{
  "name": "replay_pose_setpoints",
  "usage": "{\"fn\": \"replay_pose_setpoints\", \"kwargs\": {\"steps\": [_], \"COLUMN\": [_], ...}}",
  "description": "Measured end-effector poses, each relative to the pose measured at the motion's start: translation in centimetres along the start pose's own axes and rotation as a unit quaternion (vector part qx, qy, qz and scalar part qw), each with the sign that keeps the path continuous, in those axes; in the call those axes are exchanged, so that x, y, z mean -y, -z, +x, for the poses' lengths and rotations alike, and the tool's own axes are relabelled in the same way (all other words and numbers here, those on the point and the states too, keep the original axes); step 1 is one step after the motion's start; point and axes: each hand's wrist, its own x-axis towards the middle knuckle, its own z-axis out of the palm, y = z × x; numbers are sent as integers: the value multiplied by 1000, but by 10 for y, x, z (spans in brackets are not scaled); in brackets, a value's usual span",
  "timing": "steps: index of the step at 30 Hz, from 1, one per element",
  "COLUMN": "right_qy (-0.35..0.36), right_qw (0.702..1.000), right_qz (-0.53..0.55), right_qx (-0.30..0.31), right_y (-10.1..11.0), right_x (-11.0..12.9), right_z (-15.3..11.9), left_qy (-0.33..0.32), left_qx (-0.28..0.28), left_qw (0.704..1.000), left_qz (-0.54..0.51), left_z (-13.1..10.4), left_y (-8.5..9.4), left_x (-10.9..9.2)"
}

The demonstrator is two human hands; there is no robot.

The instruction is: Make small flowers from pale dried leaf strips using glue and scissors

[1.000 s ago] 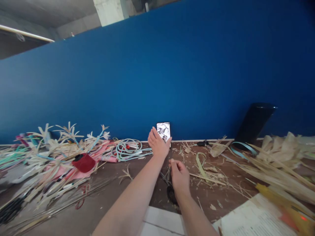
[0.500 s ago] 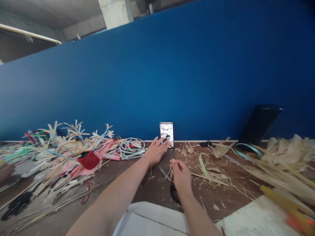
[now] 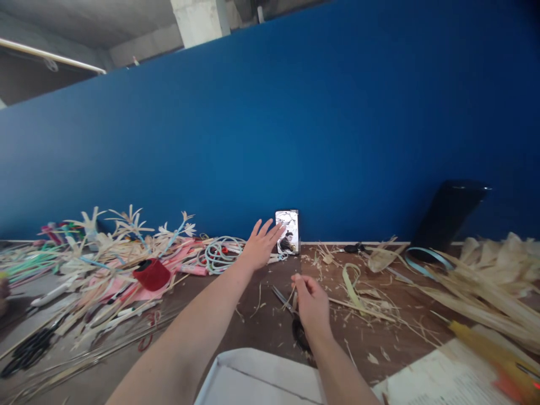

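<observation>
A smartphone (image 3: 287,239) with a lit screen leans upright against the blue partition. My left hand (image 3: 262,246) is open in front of it, fingers spread, the fingertips overlapping the screen's left edge; whether they touch it I cannot tell. Lower right of it, my right hand (image 3: 311,301) is closed in a pinch, thumb and index finger together on a thin pale strip of husk that hangs down. A pair of scissors (image 3: 299,333) with dark handles lies on the table (image 3: 265,326) just beside and partly behind the right hand.
Pale husk flowers, stems and a red thread cone (image 3: 152,274) crowd the left, with black scissors (image 3: 31,350) nearer. Coiled pale-blue cord (image 3: 222,254) lies left of the phone. Large dried husks (image 3: 498,264), a dark upright object (image 3: 449,214) and a yellow tool (image 3: 485,343) are right.
My left hand has moved slightly up and left, uncovering more of the phone. The picture on its screen has shifted upward. My right hand stays pinched in nearly the same place.
</observation>
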Motion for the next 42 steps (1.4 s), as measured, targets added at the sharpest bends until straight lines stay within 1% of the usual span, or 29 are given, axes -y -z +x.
{"fn": "replay_pose_setpoints", "kwargs": {"steps": [3,5,8,14,20,22,26,35,42], "right_qy": [4,2,0,-1,19,18,15,12,19], "right_qw": [1000,1000,1000,1000,1000,1000,1000,1000,999], "right_qz": [-7,-7,-10,3,7,1,-11,-14,-20], "right_qx": [3,5,2,7,15,19,23,24,25], "right_y": [0,0,0,-1,0,0,0,-1,-1], "right_x": [-2,-3,-5,-3,0,0,0,3,1], "right_z": [0,1,1,1,-1,0,0,-1,-1], "left_qy": [79,119,133,114,28,12,13,4,8], "left_qx": [-47,-68,-73,-50,5,18,33,53,46], "left_qw": [996,990,988,992,999,999,999,998,998], "left_qz": [-9,-15,-25,-34,-42,-42,-37,-39,-40], "left_z": [1,-1,-7,-23,-39,-41,-40,-34,-30], "left_y": [3,5,5,3,-4,-7,-12,-19,-23], "left_x": [0,-2,-6,-18,-33,-36,-38,-35,-34]}}
